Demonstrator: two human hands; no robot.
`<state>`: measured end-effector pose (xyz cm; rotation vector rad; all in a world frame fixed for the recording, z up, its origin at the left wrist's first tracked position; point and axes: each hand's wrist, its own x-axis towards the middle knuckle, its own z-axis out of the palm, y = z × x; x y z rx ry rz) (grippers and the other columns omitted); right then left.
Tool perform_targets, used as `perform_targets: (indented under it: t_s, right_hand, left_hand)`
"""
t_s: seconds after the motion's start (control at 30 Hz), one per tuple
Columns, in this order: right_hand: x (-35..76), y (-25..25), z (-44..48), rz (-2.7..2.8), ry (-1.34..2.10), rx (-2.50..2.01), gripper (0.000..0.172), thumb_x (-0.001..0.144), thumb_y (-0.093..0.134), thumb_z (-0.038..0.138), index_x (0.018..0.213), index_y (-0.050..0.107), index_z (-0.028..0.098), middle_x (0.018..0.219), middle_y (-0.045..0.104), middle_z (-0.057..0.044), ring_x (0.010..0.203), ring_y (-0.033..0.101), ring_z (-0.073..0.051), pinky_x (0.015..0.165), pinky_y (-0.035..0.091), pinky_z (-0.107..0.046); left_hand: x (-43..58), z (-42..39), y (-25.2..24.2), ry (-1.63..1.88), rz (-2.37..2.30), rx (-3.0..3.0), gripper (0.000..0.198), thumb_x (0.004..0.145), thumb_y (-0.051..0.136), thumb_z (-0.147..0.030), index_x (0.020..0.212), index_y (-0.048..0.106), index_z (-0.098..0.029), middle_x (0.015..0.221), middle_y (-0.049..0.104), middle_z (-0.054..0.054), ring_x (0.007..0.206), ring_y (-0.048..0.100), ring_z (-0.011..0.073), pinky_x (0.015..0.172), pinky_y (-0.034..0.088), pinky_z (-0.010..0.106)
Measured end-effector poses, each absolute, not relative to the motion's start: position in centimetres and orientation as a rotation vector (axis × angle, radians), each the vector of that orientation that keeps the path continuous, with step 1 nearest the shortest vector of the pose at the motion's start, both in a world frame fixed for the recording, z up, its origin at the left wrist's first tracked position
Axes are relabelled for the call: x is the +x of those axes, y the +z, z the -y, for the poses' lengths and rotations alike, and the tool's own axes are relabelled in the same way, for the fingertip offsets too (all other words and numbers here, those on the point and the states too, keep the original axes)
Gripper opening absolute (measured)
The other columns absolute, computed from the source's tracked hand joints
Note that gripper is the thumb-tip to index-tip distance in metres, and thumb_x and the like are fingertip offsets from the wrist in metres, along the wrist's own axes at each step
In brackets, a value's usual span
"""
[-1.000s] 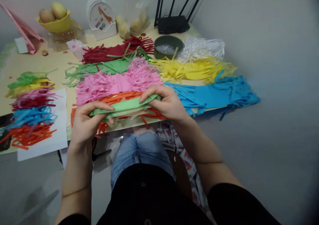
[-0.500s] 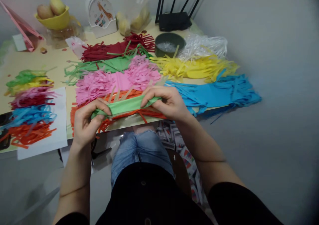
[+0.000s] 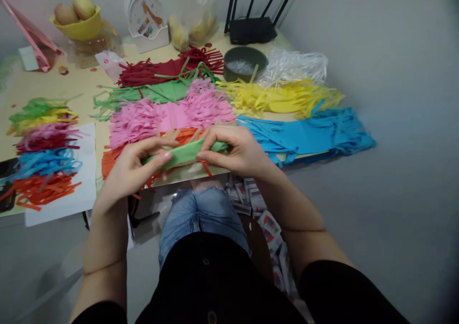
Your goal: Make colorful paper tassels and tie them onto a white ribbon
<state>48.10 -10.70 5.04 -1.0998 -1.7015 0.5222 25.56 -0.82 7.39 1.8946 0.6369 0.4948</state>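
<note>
At the table's near edge, both of my hands grip a folded strip of light green paper [image 3: 186, 152]. My left hand [image 3: 134, 168] pinches its left part between thumb and fingers. My right hand [image 3: 238, 149] pinches its right end, fingers curled over the top. Pale fringe strips poke up behind the fold. Under the strip lies fringed orange paper [image 3: 111, 161], with fringed pink paper [image 3: 168, 116] just behind it.
Fringed sheets cover the table [image 3: 50, 87]: blue [image 3: 308, 135], yellow [image 3: 283, 99], green [image 3: 158, 93], dark red [image 3: 158, 69]. A white sheet [image 3: 84, 195] at left carries small coloured fringes. A dark green bowl [image 3: 244, 64], a yellow fruit bowl [image 3: 77, 27] and a black router [image 3: 253, 29] stand at the back.
My left hand has slid right along the green strip, closer to my right hand. The strip has been folded tighter and shows shorter between the hands.
</note>
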Motion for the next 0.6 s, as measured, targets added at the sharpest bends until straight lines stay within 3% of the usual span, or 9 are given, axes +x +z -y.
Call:
perform_targets:
  t_s: [0.1, 0.17, 0.27, 0.43, 0.6]
  right_hand:
    - [48.2, 5.1, 10.9, 1.713, 0.474, -1.129, 0.028, 0.092, 0.068, 0.038, 0.076, 0.062, 0.017, 0.077, 0.068, -0.003, 0.071, 0.061, -0.012, 0.069, 0.046, -0.024]
    - [48.2, 5.1, 10.9, 1.673, 0.451, -1.155, 0.020, 0.089, 0.071, 0.034, 0.086, 0.065, 0.016, 0.084, 0.069, -0.003, 0.075, 0.062, -0.012, 0.071, 0.046, -0.023]
    - [48.2, 5.2, 10.7, 1.628, 0.535, -1.217, 0.024, 0.085, 0.075, 0.030, 0.102, 0.068, 0.014, 0.097, 0.072, -0.005, 0.084, 0.065, -0.014, 0.076, 0.048, -0.024]
    - [47.9, 5.1, 10.5, 1.529, 0.653, -1.329, 0.018, 0.084, 0.075, 0.030, 0.078, 0.070, 0.013, 0.078, 0.072, -0.002, 0.075, 0.066, -0.013, 0.070, 0.047, -0.023]
    - [47.2, 4.9, 10.8, 1.289, 0.833, -1.177, 0.018, 0.088, 0.070, 0.031, 0.093, 0.074, 0.015, 0.079, 0.074, -0.002, 0.066, 0.069, -0.011, 0.064, 0.055, -0.022]
  left_hand:
    - [25.8, 0.5, 7.7, 0.395, -0.662, 1.930, 0.029, 0.086, 0.070, -0.042, 0.078, 0.075, -0.014, 0.064, 0.070, 0.004, 0.053, 0.059, 0.0127, 0.048, 0.043, 0.020]
    - [25.7, 0.6, 7.8, 0.442, -0.721, 1.970, 0.026, 0.084, 0.072, -0.037, 0.071, 0.073, -0.014, 0.062, 0.069, 0.002, 0.053, 0.058, 0.0110, 0.049, 0.042, 0.019]
    - [25.7, 1.0, 8.0, 0.552, -0.765, 2.037, 0.020, 0.081, 0.074, -0.032, 0.071, 0.073, -0.015, 0.059, 0.067, -0.001, 0.054, 0.058, 0.0106, 0.052, 0.044, 0.019]
    - [25.6, 1.6, 7.8, 0.678, -0.820, 1.993, 0.014, 0.079, 0.076, -0.029, 0.073, 0.070, -0.017, 0.066, 0.072, 0.001, 0.058, 0.065, 0.0134, 0.057, 0.051, 0.022]
    - [25.2, 1.7, 6.5, 0.805, -0.785, 1.687, 0.015, 0.082, 0.077, -0.027, 0.092, 0.075, -0.016, 0.067, 0.072, 0.002, 0.056, 0.068, 0.0139, 0.058, 0.057, 0.024]
